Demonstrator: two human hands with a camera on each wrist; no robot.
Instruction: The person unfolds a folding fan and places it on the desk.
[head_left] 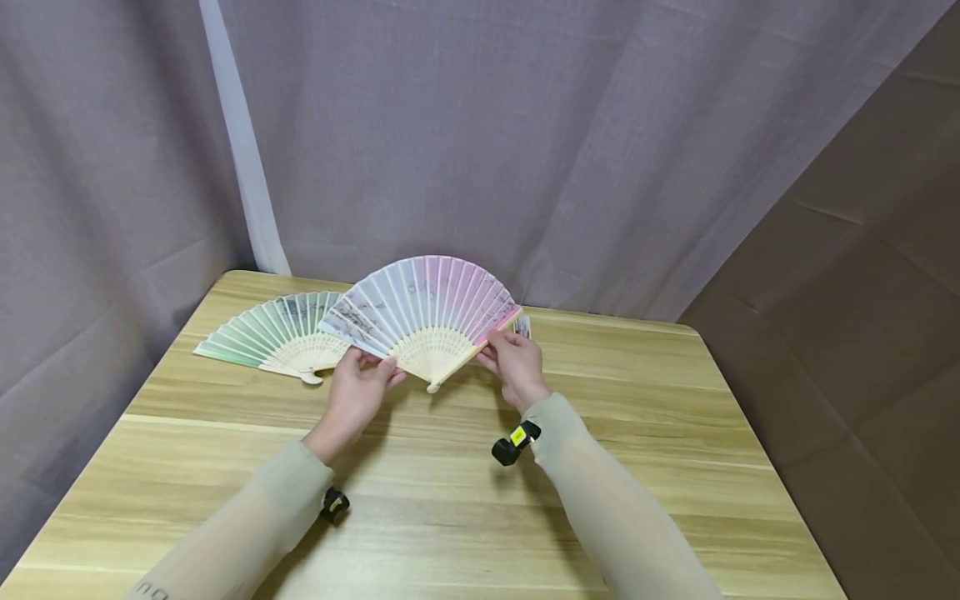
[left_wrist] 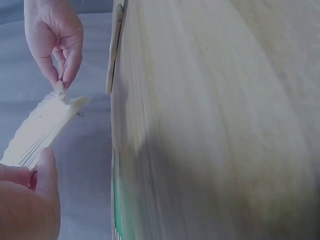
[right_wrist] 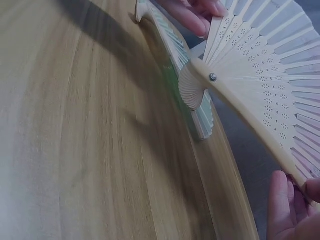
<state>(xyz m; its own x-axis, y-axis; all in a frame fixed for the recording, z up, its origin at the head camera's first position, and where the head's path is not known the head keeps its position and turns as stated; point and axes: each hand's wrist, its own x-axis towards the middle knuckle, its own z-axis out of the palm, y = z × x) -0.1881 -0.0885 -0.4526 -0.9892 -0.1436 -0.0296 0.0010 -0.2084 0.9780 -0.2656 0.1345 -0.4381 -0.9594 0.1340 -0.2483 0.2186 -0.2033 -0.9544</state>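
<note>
A folding fan (head_left: 431, 304) is spread wide above the table, its leaf shading from pale blue to pink, with pale pierced ribs (right_wrist: 260, 80) and a metal rivet (right_wrist: 213, 77). My left hand (head_left: 356, 396) pinches its left outer stick between thumb and fingers. On the opposite side, my right hand (head_left: 517, 367) grips the right outer stick. To the left, partly behind the held fan, a green folding fan (head_left: 258, 333) lies spread on the table. A small patterned piece (head_left: 522, 325) shows behind my right hand; the rest of it is hidden.
The wood-grain table (head_left: 420, 500) has rounded far corners. Grey curtains (head_left: 450, 125) hang behind it and on the left, with a pale strip (head_left: 243, 142) between them. A brown cloth wall (head_left: 840, 275) stands on the right. Black wrist cameras (head_left: 516, 443) hang below the sleeves.
</note>
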